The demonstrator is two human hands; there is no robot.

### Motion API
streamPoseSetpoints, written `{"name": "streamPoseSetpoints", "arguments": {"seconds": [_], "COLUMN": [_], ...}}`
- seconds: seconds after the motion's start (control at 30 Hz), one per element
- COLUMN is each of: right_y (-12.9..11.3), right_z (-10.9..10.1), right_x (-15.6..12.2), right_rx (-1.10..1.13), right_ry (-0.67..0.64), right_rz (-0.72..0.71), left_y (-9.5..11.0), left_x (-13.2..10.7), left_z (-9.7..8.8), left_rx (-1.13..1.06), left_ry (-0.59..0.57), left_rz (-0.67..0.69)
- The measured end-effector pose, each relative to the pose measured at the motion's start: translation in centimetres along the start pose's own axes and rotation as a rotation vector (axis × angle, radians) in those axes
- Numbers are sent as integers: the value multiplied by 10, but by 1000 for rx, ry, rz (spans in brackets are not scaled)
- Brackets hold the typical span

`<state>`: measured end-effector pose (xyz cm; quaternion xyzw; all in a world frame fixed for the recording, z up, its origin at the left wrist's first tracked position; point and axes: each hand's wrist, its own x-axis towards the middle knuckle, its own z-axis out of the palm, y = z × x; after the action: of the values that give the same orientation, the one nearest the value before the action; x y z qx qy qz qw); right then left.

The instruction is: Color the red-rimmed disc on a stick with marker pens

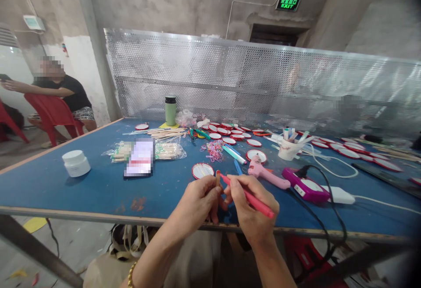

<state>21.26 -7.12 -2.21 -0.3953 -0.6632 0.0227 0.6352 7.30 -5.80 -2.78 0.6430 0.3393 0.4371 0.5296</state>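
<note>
Lower centre, left hand (200, 198) beside right hand (253, 202), a disc (202, 171) just beyond! Jar (76, 164) over at left, phone (140, 157) to its right; glue gun (269, 176) right of centre, cup (289, 151) behind, power strip (306, 189) rightward, screen (210, 77) behind the table (98, 193).

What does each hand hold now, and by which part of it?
The right hand holds a slim red marker pen by its front part. The left hand pinches what looks like a small brown stick, below its reddish top.

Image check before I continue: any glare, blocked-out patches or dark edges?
Head view: pale glare on the perforated panel; right edge darkens, blackest at the top corner; phone screen and seated person's head pixelated; right hand and red pen reasonably sharp.
</note>
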Motion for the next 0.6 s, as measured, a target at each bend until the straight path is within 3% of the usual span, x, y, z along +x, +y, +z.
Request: {"name": "streamPoseSetpoints", "arguments": {"seconds": [0.6], "right_y": [1], "right_z": [0], "right_x": [0], "right_rx": [7], "right_ry": [-15], "right_rz": [-5], "left_y": [1], "left_x": [-1], "left_z": [0], "left_rx": [0], "left_ry": [4], "left_rz": [4]}}
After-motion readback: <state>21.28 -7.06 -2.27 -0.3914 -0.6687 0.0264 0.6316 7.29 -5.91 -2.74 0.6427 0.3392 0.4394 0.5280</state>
